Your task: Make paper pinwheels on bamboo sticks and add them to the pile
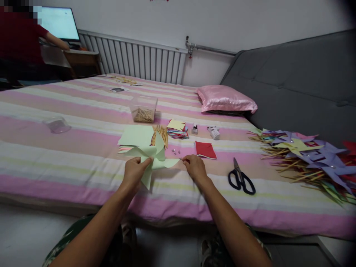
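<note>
My left hand pinches a pale green paper pinwheel at its centre, holding the folded points together above the striped bed. My right hand rests on the bed just right of the pinwheel, fingertips closed near something tiny I cannot make out. A few small pins or beads lie just beyond the pinwheel. Behind it are green paper sheets, a bundle of wooden sticks and a stack of coloured paper squares.
Black scissors and a red paper square lie to the right. A pile of finished pinwheels fills the right side. A clear box of sticks, a clear lid, a pink pillow. Another person sits at a desk far left.
</note>
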The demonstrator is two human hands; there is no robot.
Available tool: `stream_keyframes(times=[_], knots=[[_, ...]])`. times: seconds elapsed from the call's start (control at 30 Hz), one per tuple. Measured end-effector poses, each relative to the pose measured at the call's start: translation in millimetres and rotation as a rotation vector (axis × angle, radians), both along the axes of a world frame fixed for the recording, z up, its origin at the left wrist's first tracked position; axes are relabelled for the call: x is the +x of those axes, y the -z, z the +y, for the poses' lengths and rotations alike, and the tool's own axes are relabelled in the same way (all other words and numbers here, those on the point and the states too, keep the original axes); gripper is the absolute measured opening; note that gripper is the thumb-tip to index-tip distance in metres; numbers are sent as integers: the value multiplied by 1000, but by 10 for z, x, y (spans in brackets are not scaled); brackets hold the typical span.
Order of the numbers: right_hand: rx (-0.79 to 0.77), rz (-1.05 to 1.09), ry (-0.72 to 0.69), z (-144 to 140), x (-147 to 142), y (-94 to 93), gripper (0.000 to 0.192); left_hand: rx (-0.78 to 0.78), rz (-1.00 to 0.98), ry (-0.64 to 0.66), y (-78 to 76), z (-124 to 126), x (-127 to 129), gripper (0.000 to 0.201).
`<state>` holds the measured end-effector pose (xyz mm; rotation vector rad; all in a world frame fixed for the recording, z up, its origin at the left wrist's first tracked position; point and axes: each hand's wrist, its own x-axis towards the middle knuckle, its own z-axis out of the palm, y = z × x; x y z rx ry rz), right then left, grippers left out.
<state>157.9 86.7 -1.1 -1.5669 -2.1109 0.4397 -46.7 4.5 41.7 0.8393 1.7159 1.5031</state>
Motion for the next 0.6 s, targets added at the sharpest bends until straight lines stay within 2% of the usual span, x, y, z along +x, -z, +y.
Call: stream_keyframes(times=[0.17, 0.33, 0.6], knots=[[1, -17, -12, -8, -8, 5, 20, -8, -2, 11, -2, 2, 12, 35], [-19, 38, -93, -48, -5, -33, 24, 2, -6, 1, -2, 2, 16, 34], [-199, 180, -275, -67, 175, -107, 18, -12, -50, 14, -16, 0, 16, 31]])
